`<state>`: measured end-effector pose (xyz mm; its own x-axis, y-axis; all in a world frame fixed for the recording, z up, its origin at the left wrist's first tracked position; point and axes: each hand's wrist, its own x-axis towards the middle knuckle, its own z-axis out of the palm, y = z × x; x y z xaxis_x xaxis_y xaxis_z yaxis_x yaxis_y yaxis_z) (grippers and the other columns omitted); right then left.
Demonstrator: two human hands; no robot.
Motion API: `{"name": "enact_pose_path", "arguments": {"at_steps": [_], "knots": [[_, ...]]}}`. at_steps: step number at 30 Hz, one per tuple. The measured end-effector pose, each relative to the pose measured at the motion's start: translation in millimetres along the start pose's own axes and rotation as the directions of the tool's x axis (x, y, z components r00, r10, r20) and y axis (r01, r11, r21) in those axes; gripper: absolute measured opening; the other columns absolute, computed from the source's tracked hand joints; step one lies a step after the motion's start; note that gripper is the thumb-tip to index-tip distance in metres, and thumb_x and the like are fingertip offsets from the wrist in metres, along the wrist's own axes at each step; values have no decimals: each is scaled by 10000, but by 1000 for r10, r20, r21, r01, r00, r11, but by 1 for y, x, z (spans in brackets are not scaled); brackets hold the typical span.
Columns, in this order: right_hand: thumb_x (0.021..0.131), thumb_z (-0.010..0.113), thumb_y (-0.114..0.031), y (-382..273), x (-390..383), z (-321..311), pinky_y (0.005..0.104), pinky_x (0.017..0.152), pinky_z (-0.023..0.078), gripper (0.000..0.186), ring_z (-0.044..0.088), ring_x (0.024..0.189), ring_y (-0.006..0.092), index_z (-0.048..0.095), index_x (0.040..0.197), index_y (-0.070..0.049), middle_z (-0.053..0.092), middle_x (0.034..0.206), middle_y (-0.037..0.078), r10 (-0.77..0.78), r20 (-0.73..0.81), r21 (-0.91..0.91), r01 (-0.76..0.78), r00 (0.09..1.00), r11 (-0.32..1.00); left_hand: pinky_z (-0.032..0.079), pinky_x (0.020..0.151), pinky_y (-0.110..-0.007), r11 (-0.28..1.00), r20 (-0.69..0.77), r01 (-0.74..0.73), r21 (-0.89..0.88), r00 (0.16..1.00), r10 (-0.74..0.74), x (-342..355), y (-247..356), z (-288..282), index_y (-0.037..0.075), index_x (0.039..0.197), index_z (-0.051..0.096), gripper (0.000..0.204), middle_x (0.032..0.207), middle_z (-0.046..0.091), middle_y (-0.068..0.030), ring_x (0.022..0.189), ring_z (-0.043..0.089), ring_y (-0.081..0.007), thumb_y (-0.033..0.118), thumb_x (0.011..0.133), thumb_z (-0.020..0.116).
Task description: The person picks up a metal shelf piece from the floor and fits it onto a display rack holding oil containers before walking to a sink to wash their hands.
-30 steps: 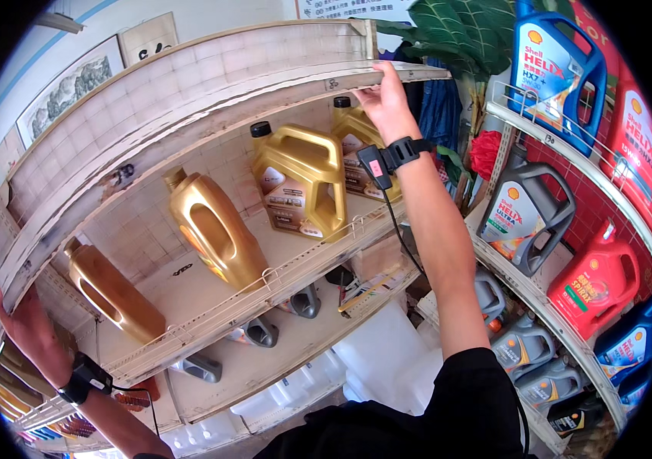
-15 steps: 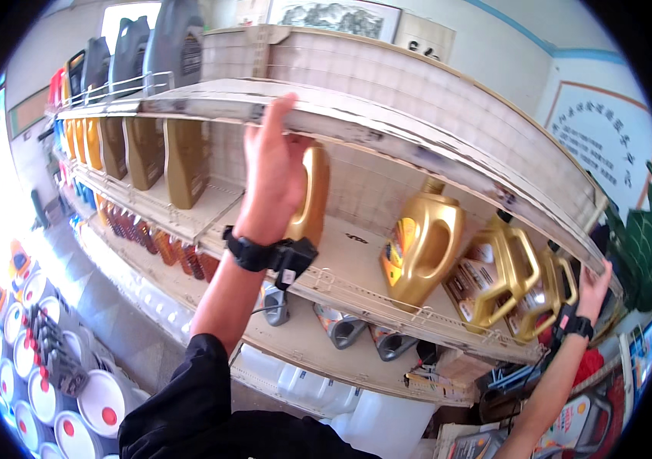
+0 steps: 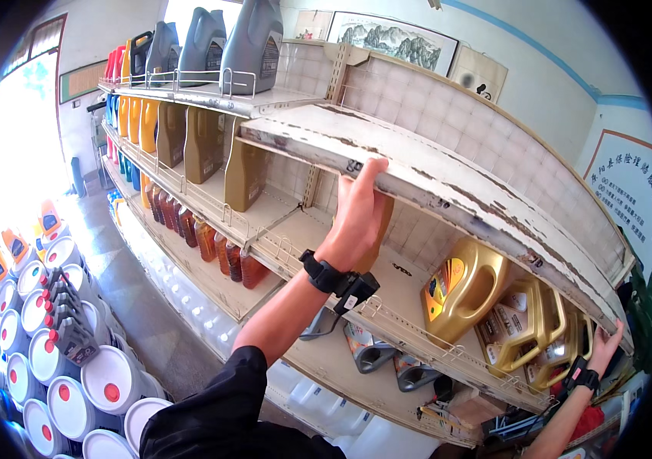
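My left hand (image 3: 355, 216) grips the front edge of a white metal shelf board (image 3: 425, 164), its thumb on the face and the fingers beneath. The board's paint is chipped and rusty, and no goods stand on it. Its left end juts out in front of the neighbouring upper shelf. Near the far right end, my right hand (image 3: 605, 350) is closed on the same edge. Under the board stand a gold oil jug (image 3: 456, 294) and more gold jugs (image 3: 521, 325) to the right. Another gold container is mostly hidden behind my left hand.
Grey jugs (image 3: 253, 50) stand on the upper left shelf behind a wire rail (image 3: 238, 76). Bronze jugs (image 3: 203, 145) and amber bottles (image 3: 230, 256) fill lower levels. White-lidded buckets (image 3: 108, 379) crowd the floor at left, grey bottles (image 3: 70, 321) on top. Framed pictures (image 3: 395, 38) hang behind.
The board's left end has come away from the neighbouring shelf and out toward me, with both hands still on its edge. My view has shifted left, showing more buckets and the doorway.
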<state>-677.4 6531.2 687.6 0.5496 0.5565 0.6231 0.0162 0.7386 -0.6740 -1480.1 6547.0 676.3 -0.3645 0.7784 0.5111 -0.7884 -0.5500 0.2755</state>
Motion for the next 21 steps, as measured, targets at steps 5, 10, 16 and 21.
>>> {"name": "enact_pose_path", "arguments": {"at_steps": [5,10,16,21], "knots": [[831,656,-124,-4,-11,16,365,925,480,394,566,1076,261,528,1183,-4,568,1179,152,127,-38,129,-122,991,984,449,912,-334,1000,-31,22,1,999,-22,2,1,-5,6,1092,536,255,1072,560,-53,1026,552,-161,101,871,620],[830,676,-160,-5,-6,7,360,913,488,373,578,1061,258,563,1145,4,587,1171,142,105,-25,106,-101,994,989,443,895,-333,999,1,44,-6,999,-44,6,0,-1,20,1101,518,260,1068,547,-45,1012,548,-156,106,876,616],[838,685,-211,4,21,-8,355,925,489,371,577,1067,260,598,1116,19,603,1180,145,23,-7,48,-23,1000,999,460,878,-323,996,24,76,40,997,-77,22,2,7,31,1098,507,274,1038,555,-41,976,563,-147,133,873,625],[841,681,-216,-1,32,-2,363,931,488,373,579,1060,266,599,1114,26,603,1167,160,54,-32,100,-51,998,994,464,879,-340,993,48,88,77,995,-92,42,-1,6,56,1107,472,279,1048,534,-34,980,549,-146,136,876,608]]}}
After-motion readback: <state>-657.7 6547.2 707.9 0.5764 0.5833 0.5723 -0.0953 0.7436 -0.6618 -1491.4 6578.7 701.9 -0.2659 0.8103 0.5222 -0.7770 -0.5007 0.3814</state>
